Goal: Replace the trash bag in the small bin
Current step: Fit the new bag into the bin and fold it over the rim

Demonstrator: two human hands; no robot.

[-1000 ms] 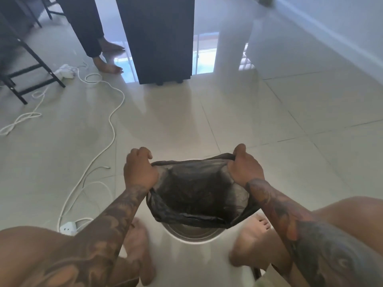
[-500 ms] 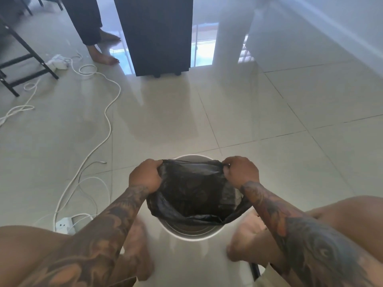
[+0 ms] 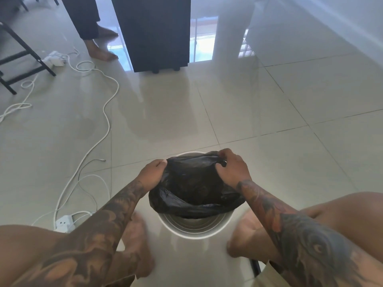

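Hands, left (image 3: 152, 175) and right (image 3: 232, 167), gripping the black bag (image 3: 192, 187), have lowered it onto the bin (image 3: 194, 233).

We cannot see most of the small round white bin (image 3: 194, 235): the crumpled black plastic trash bag (image 3: 194, 187) covers its mouth, leaving only the near rim and a strip of ribbed inner wall. The left hand (image 3: 152, 175) and right hand (image 3: 232, 168) have their grip on the bag's edge, fingertips buried in the folds. Both bare feet beside the bin are blurred. A standing person's dark trouser legs (image 3: 83, 15) and the tall black cabinet (image 3: 153, 32) are cut off by the top edge.
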